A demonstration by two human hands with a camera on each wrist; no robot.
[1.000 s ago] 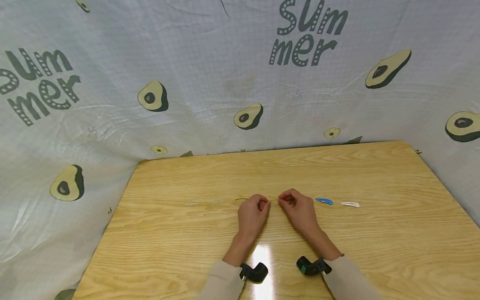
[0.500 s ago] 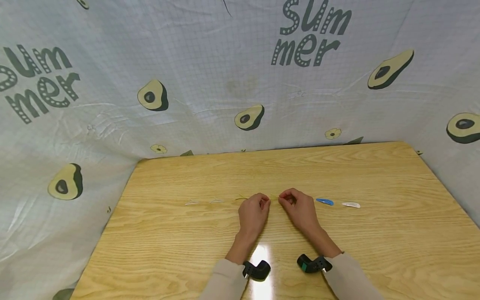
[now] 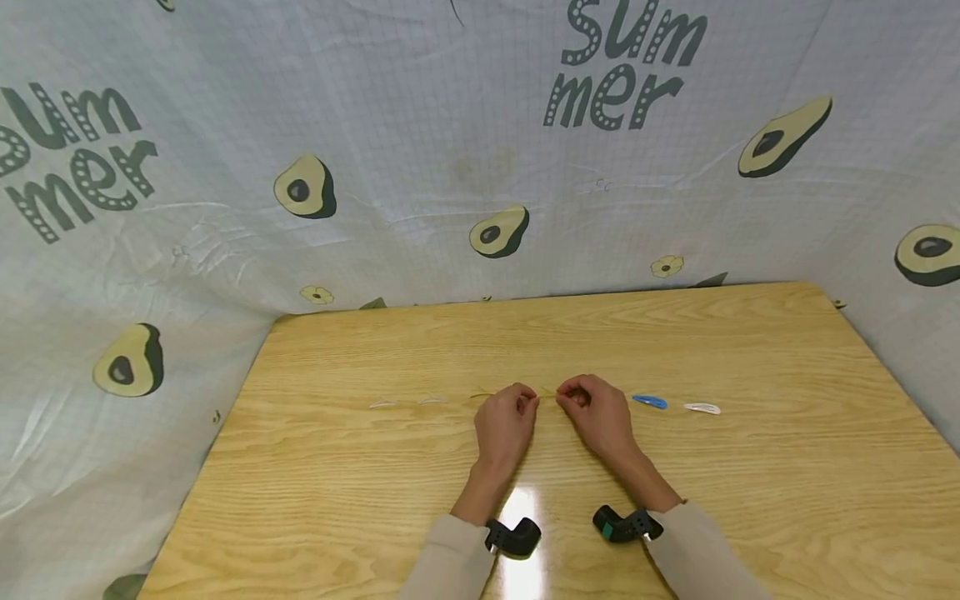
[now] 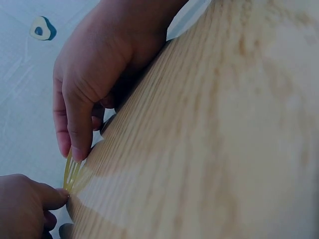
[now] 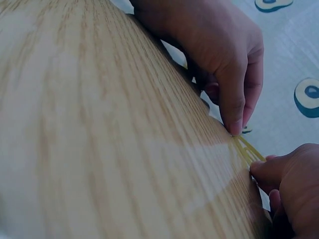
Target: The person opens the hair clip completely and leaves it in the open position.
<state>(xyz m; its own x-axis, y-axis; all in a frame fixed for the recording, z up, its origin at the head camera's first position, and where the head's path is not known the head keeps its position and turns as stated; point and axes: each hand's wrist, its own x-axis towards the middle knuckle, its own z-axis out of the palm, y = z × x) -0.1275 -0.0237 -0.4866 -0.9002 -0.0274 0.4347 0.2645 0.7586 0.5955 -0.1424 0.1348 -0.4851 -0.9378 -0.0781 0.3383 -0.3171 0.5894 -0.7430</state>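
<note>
The left hand (image 3: 506,429) and right hand (image 3: 602,421) pinch opposite ends of a slim yellow clip (image 5: 252,148) close to the desk (image 3: 337,500), and it could slip away if either grip loosened

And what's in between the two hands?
A yellow clip, pinched at one end by the left hand and at the other by the right hand. Both wrist views show it.

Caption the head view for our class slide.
Left hand and right hand pinch a thin yellow item; a blue clip and a white clip lie to the right.
</note>
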